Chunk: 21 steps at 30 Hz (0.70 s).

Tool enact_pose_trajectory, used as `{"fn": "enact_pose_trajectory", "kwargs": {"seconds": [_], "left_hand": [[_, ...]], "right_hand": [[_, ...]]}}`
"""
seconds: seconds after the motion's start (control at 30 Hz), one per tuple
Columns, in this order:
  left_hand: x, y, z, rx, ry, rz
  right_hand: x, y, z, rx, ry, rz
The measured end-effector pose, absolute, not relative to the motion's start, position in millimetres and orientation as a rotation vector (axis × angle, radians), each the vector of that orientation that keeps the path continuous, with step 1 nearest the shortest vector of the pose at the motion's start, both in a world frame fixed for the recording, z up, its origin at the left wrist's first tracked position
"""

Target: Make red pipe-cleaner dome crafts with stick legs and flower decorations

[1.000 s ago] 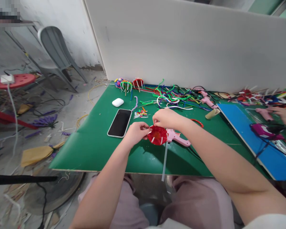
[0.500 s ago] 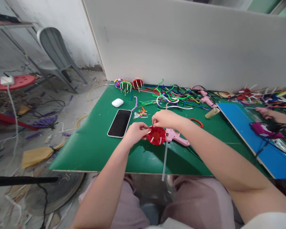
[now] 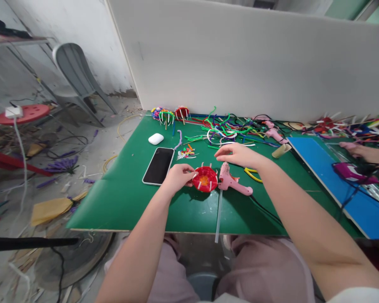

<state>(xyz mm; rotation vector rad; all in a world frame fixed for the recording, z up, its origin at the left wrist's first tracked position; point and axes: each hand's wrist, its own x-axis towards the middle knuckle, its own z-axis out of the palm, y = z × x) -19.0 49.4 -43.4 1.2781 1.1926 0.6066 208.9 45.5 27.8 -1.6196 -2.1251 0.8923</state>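
Note:
My left hand [image 3: 180, 179] pinches the left rim of a round red piece [image 3: 205, 179] with an orange centre and short white strips around its edge. Above and right of it, my right hand [image 3: 235, 154] hovers over the table with its fingers apart, holding nothing. A pink glue gun [image 3: 232, 183] lies just right of the red piece, a clear glue stick [image 3: 219, 216] reaching from it past the table's front edge. Beyond the red piece is a small pile of coloured and white bits [image 3: 187, 152]. Yellow-handled tool [image 3: 253, 174] lies partly behind my right wrist.
On the green table [image 3: 113, 206] are a phone [image 3: 158, 166], a white case [image 3: 156, 138], tangled coloured stems [image 3: 224, 128] and finished-looking round pieces [image 3: 166, 116]. At right, another person's hand [image 3: 363, 152] is beyond a blue board [image 3: 322, 176].
My right hand has let go of the red piece and moved up and right, its fingers spreading. My left hand still holds the piece, whose orange centre now shows more.

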Motion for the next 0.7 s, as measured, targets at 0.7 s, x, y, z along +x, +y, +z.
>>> {"fn": "enact_pose_trajectory", "kwargs": {"seconds": [0.7], "left_hand": [[-22.9, 54.3, -42.4, 1.225, 1.215, 0.611]], "right_hand": [[348.5, 122.1, -53.6, -2.407, -2.092, -0.044]]}}
